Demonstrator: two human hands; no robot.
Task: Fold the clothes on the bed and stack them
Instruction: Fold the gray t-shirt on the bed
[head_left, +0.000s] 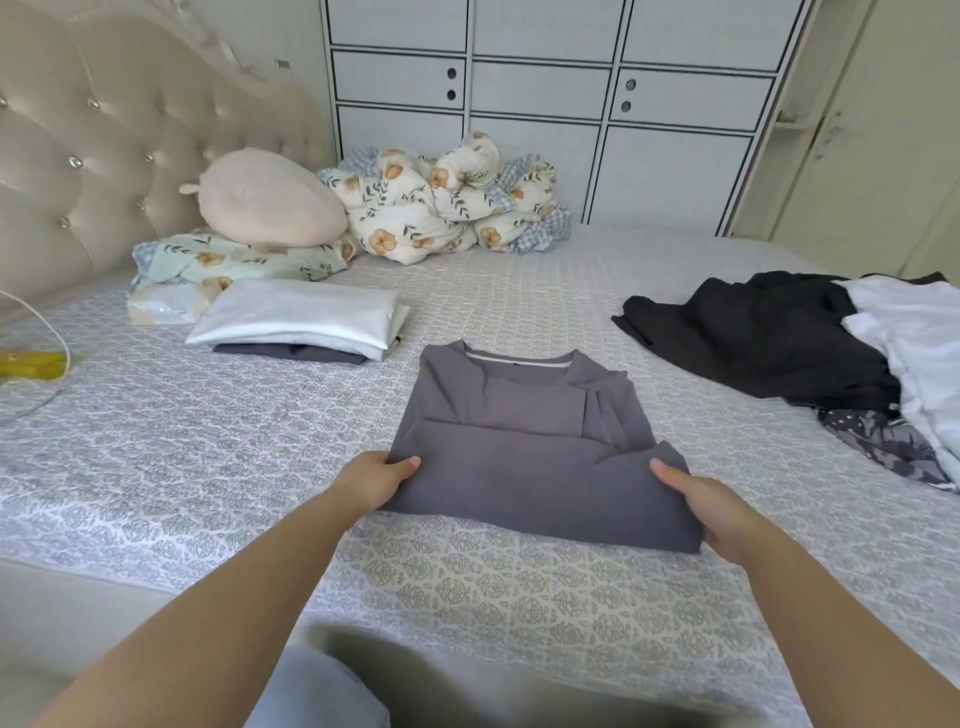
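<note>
Grey shirt (540, 457) lies between left hand (374, 480) and right hand (711, 506); each grip pinches its near corners.

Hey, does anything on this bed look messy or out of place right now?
Yes. The unfolded clothes pile at the right edge lies crumpled, black and white pieces tangled. The grey shirt both hands hold is folded slightly askew.

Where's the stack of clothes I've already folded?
In the head view, the folded stack, white piece on top of a dark one, lies on the bed's left side, beyond the grey shirt and just before the floral pillows.
</note>
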